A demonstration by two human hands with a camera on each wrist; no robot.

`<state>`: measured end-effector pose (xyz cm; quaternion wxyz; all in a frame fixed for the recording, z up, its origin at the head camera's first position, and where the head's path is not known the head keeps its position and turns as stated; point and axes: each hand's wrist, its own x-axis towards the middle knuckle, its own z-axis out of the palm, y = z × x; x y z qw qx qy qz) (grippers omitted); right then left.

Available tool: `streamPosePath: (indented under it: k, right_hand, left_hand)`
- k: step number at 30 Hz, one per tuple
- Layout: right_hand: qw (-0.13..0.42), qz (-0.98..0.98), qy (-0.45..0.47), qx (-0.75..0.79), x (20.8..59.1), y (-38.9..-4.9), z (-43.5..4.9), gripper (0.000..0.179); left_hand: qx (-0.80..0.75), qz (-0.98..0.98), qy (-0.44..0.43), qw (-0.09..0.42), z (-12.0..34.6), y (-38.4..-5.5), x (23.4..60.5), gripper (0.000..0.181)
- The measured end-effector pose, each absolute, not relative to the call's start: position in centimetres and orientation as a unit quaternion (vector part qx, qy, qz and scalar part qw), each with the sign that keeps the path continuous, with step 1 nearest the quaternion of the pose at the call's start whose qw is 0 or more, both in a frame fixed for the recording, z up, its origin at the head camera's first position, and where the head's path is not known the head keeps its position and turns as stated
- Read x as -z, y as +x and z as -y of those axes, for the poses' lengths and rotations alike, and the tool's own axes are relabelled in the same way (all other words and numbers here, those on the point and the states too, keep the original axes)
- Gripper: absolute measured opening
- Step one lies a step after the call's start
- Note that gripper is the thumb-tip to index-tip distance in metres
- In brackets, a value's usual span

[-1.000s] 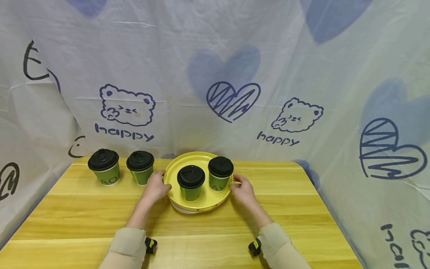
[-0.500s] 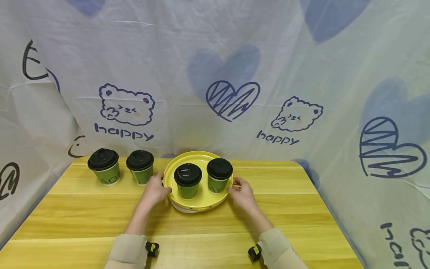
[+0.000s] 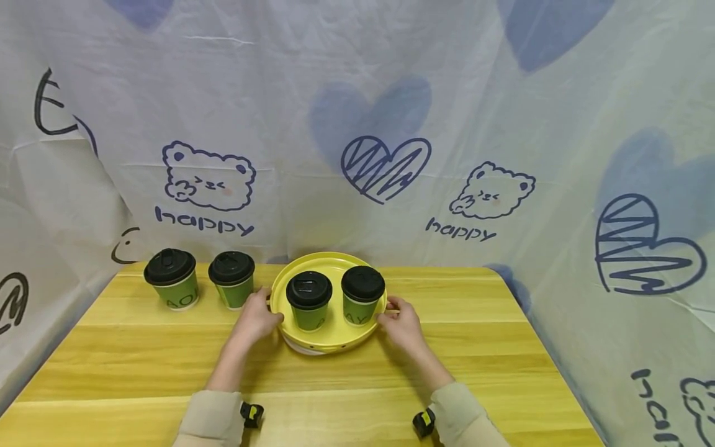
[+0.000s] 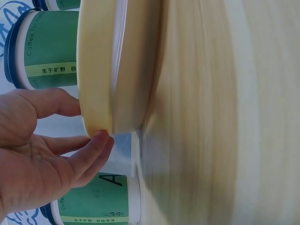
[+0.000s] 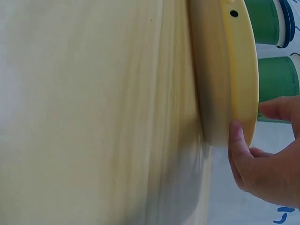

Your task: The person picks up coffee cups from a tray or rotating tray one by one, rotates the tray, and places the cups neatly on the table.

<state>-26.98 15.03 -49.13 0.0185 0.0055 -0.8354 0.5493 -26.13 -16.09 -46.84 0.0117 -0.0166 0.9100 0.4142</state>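
Note:
A round yellow tray (image 3: 335, 338) with a raised rim sits on a paler base (image 4: 136, 65) on the table. My left hand (image 3: 259, 315) pinches its left edge, thumb on the rim and fingers against the side wall. At the opposite edge, my right hand (image 3: 403, 323) grips the rim in a similar way. Two lidded green paper coffee cups stand upright on the tray: one left of centre (image 3: 310, 315), the other to the right (image 3: 359, 309). Their lids are black. Dark dots mark the tray's front side, one plain in the right wrist view.
Two more green coffee cups with black lids stand on the wooden table (image 3: 313, 397), one far left (image 3: 181, 293) and one (image 3: 236, 293) close beside my left hand. A printed cloth (image 3: 290, 124) hangs behind the table's back edge.
The tray has turned slightly clockwise as seen from above. Its front dots and the left cup have shifted left, and the right cup has come a little nearer. Both hands keep their hold.

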Motion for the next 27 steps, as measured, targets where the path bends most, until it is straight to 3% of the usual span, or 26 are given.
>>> streamPosePath:
  k: [13, 27]
  right_hand:
    - [0.025, 0.834, -0.009, -0.552, 49.2, -28.6, -15.4, 0.057]
    - [0.014, 0.825, -0.002, -0.564, 49.2, -28.2, -15.3, 0.051]
  left_hand:
    - [-0.418, -0.908, -0.001, 0.007, 16.8, -27.3, 46.8, 0.064]
    - [-0.419, -0.908, -0.009, 0.007, 16.8, -27.4, 46.8, 0.063]
